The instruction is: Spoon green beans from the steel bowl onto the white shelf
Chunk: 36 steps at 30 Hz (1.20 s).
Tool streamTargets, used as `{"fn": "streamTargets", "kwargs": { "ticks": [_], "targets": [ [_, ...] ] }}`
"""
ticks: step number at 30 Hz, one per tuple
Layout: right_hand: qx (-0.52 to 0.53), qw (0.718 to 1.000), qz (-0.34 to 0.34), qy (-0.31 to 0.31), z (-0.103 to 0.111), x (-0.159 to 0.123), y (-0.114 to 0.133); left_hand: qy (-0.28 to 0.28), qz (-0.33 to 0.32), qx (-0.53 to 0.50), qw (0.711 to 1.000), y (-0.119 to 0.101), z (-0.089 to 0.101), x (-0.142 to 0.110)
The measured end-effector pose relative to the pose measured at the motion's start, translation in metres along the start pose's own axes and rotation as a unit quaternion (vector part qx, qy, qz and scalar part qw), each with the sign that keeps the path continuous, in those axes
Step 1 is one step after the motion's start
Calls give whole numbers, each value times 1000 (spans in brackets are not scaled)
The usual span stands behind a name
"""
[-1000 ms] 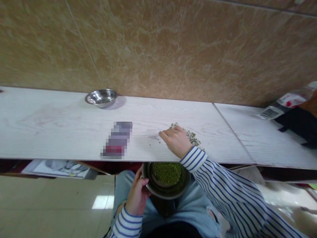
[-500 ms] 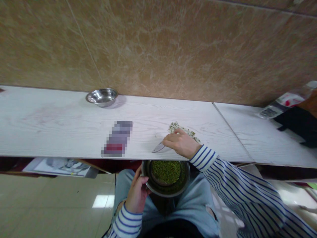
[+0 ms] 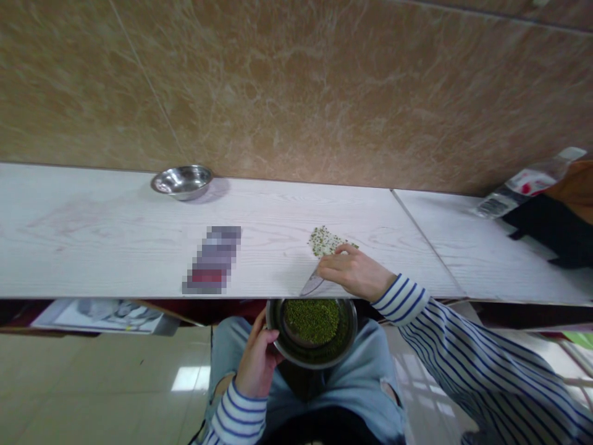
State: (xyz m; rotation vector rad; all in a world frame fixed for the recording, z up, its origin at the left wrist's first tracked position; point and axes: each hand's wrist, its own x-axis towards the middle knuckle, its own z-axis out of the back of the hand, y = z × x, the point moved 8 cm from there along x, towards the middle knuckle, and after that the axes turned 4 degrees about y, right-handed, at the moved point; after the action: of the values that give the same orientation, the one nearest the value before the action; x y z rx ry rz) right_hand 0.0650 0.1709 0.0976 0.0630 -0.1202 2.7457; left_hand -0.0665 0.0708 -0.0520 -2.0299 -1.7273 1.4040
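My left hand [image 3: 259, 358] grips the left rim of a metal bowl [image 3: 351, 337], thumb on the rim. Tilted under the front edge of the table, the bowl holds small green beans [image 3: 311, 320] that look like mung beans. Above it, my right hand [image 3: 354, 269] is closed on a knife [image 3: 312, 283]. Its pointed blade lies low over the tabletop, tip near the front edge, and its handle is hidden in my fingers. Scattered green beans [image 3: 322, 240] lie on the table just beyond that hand.
A small steel bowl [image 3: 183, 183] stands by the wall. A blurred-out flat item [image 3: 213, 259] lies left on the white table [image 3: 106, 241]. At the right are a plastic bottle [image 3: 523, 185] and a black object [image 3: 551, 225]. Papers [image 3: 102, 314] rest on a shelf below.
My right hand has shifted a little to the right, and the knife tip has come closer to the table's front edge. My left hand and its bowl stay put. The view has shifted slightly.
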Motion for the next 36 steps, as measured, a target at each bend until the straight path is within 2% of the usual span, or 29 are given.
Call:
{"fn": "streamTargets", "kwargs": {
  "ticks": [3, 6, 11, 13, 15, 19, 27, 36],
  "targets": [
    [31, 999, -33, -24, 5, -9, -5, -2, -1, 6, 1000, 0, -2, -1],
    [57, 991, -98, -66, 11, -21, -13, 0, -1, 9, 1000, 1, -3, 0],
    [67, 956, -255, -131, 18, -49, -22, 4, 3, 8, 1000, 2, -4, 2],
    [74, 943, -290, -143, 19, -56, -18, 6, 5, 5, 1000, 3, -4, 3],
    [84, 939, -300, -144, 18, -60, -12, 9, 7, 5, 1000, 4, -3, 4],
    [70, 948, -295, -101, 8, -63, -4, 2, 11, 11, 1000, 5, 0, 5],
    [41, 959, -277, -53, 2, -68, -4, 5, 18, 4, 1000, 7, -2, 5],
    [50, 959, -274, -50, 2, -66, -2, -6, 18, 23, 1000, 11, 1, 10]
  ]
}}
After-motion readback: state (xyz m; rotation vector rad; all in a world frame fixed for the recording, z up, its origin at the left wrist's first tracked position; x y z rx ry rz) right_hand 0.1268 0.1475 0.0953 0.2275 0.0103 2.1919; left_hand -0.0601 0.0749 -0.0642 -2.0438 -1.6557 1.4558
